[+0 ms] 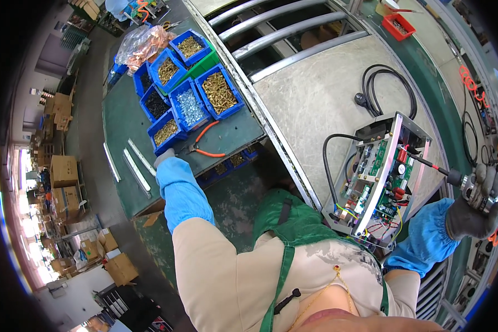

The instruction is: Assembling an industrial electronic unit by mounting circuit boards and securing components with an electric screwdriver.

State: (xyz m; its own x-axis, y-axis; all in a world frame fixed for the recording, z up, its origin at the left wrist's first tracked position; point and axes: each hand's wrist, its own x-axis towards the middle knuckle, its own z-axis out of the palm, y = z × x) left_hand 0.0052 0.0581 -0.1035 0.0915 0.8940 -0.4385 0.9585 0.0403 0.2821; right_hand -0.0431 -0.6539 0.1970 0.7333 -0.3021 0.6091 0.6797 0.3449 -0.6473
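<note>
Right hand (473, 202) clenches a power screwdriver (454, 177) at the circuit box (379, 171); left hand (163, 159), apparently released, reaches a blue bin (166, 133).

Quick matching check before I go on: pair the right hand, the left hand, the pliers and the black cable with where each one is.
Things:
1. right hand
2. left hand
3. orange-handled pliers
4. coiled black cable

Places:
A. on the green mat beside the blue bins
B. at the nearest blue bin of screws
C. on the grey table behind the open metal box
D. gripping the screwdriver

Pairs: 1-D, 2-B, 3-A, 4-C
</note>
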